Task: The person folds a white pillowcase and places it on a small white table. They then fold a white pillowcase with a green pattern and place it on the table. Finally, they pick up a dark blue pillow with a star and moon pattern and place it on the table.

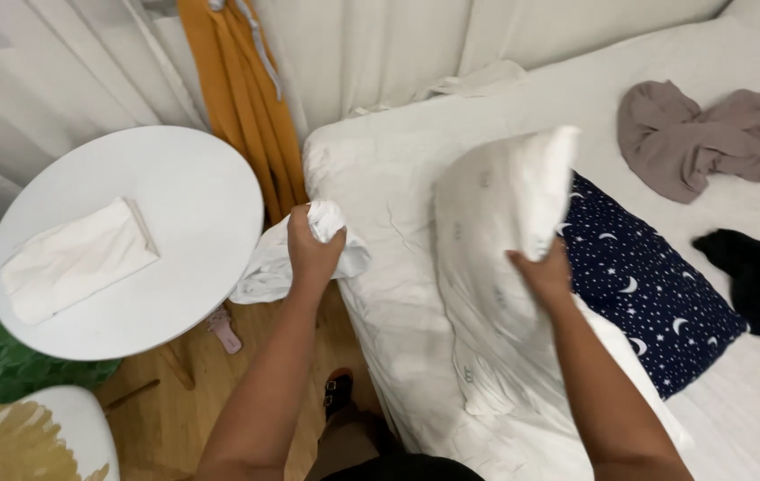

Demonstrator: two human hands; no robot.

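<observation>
My left hand (311, 250) is closed on a bunched white cloth (270, 267) at the bed's near corner; the loose end hangs over the edge toward the floor. My right hand (542, 272) grips the lower side of a white pillow (498, 209), which is lifted off the bed and tilted up. Under and behind the pillow lies a dark blue pillow with white moons and stars (647, 285). All of this rests on a bed with a white sheet (398, 169).
A round white table (184, 187) stands left of the bed with a folded white cloth (75, 258) on it. A mustard curtain (242, 98) hangs behind. A taupe garment (710, 134) and a black garment (759, 281) lie on the bed. A white chair (32, 436) is bottom left.
</observation>
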